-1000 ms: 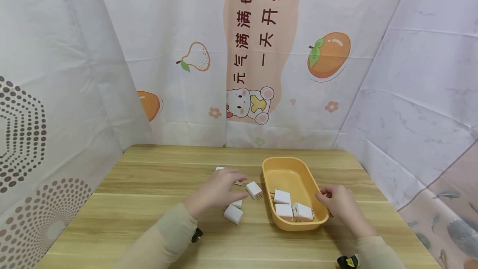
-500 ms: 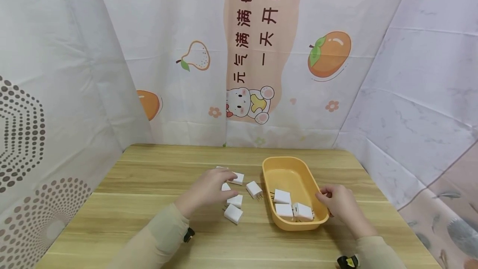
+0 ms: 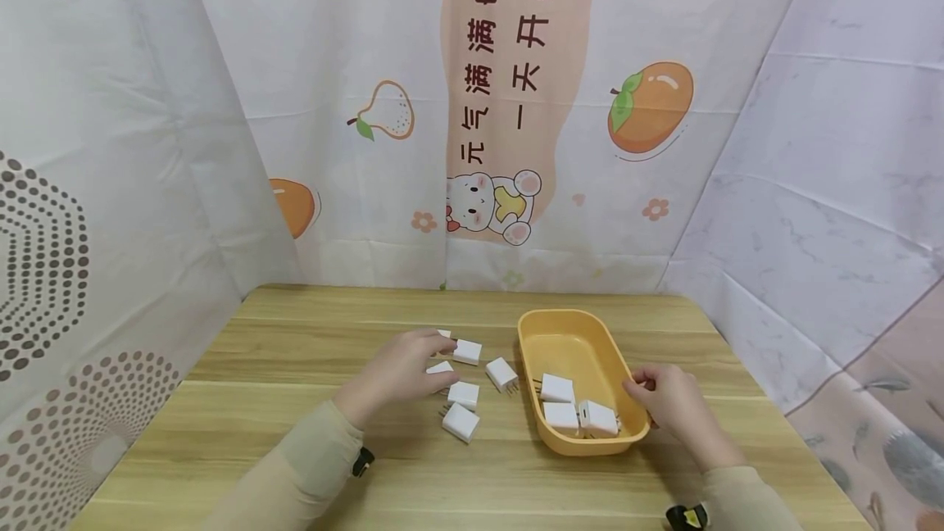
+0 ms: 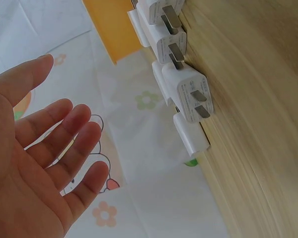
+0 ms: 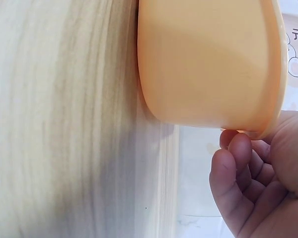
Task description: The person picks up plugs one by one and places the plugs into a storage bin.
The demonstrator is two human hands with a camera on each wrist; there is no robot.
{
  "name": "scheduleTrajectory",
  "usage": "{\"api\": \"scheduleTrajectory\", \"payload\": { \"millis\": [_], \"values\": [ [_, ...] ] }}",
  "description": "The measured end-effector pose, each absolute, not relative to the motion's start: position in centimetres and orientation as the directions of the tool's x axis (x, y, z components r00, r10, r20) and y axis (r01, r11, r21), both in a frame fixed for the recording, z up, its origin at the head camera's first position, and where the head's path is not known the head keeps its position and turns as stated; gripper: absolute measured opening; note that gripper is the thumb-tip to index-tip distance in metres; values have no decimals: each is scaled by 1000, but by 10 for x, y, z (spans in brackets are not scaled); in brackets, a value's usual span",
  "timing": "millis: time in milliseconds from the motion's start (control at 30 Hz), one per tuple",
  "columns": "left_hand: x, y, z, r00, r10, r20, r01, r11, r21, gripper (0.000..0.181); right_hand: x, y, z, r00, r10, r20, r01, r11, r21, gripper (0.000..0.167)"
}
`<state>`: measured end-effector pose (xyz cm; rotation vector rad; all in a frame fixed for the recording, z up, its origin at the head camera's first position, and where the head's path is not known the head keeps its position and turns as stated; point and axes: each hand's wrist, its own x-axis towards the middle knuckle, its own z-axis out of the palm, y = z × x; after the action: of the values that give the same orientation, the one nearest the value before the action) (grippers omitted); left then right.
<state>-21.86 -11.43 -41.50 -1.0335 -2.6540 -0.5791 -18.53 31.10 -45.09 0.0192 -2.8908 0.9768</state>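
Note:
Fingers spread apart and relaxed, my left hand [image 3: 401, 365] hovers at the left side of a loose group of white charger plugs [image 3: 463, 394] on the table. Nothing is in its palm in the left wrist view, where the metal prongs of one plug [image 4: 191, 94] face the camera. The hand partly covers the plugs at the back left. On the right, a yellow-orange plastic basin [image 3: 564, 352] stands with three white plugs [image 3: 558, 388] in its near half. My right hand [image 3: 673, 404] pinches the basin's right rim between thumb and curled fingers.
One plug [image 3: 501, 374] lies apart from the group, close to the basin's left wall. The wood-grain table [image 3: 310, 326] ends at a printed cloth [image 3: 354, 211] behind, with more cloth hanging at both sides.
My left hand has drawn back to the left from above the plugs, uncovering more of them. The right hand and the basin stay where they were.

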Motion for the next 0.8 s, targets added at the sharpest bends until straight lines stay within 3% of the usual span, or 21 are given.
{"api": "scheduleTrajectory", "payload": {
  "millis": [267,800],
  "values": [
    [-218,-116,-416,-734,591,335,678,673,296,37,-185,311,-451,-996,17,88,-39,797,-603,14],
    [-229,-122,-437,-846,500,186,532,762,370,46,-185,311,-452,-997,24,80,-30,792,-610,14]
  ]
}}
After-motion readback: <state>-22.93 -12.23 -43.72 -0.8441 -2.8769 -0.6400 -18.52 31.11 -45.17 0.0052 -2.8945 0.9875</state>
